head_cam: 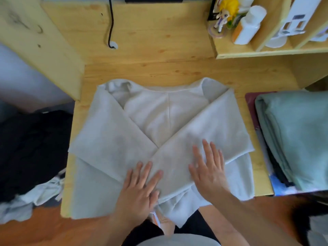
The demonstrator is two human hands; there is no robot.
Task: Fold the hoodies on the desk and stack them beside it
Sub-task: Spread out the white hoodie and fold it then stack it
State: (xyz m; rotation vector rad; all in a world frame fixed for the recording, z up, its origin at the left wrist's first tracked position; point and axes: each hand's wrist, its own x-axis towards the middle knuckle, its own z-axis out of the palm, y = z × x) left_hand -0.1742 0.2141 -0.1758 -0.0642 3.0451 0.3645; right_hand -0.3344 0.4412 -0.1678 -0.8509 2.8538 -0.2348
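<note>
A pale grey hoodie [110, 139] lies flat on the wooden desk [159, 55], hood at the far edge, both sleeves folded inward and crossing in an X over the body. Its hem hangs over the near edge. My left hand [140, 189] rests flat on the crossing point, fingers spread. My right hand [209, 167] presses flat on the right sleeve, fingers apart. At the right edge of the desk a folded pale green hoodie [298, 135] tops a stack of folded garments.
A black cable [111, 23] runs down the desk's back. A shelf unit [266, 50] with a figurine [225, 13] and bottles stands at the back right. Dark and light clothes [30, 157] lie heaped to the left, below the desk.
</note>
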